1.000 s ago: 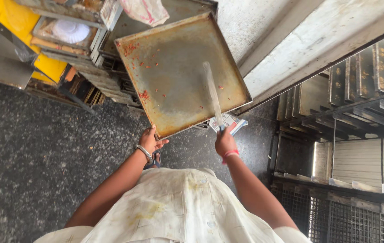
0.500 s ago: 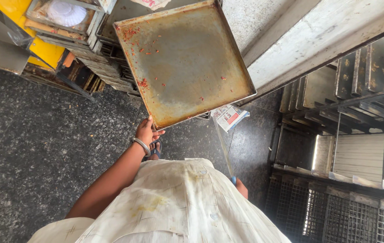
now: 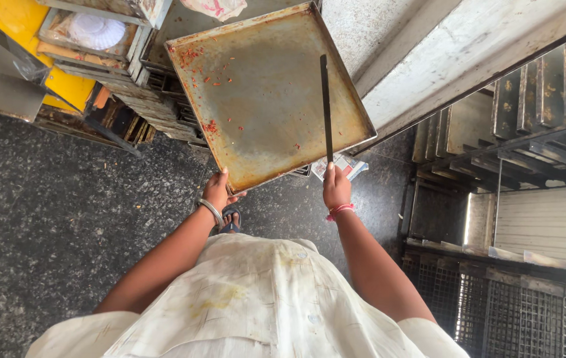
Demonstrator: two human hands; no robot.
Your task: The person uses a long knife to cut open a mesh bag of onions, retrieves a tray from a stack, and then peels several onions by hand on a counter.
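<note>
**Tray held up, blade laid on it**

The left hand [image 3: 218, 190] grips the near left corner of a worn metal tray [image 3: 263, 99] above the floor. The right hand [image 3: 336, 189] clasps a long dark scraper [image 3: 326, 106] lying across the tray's right side.

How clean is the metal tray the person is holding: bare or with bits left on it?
Not bare. The tray, gripped at its near corner by the left hand, carries scattered red crumbs, mostly along its left side; the rest looks stained but uncovered.
</note>
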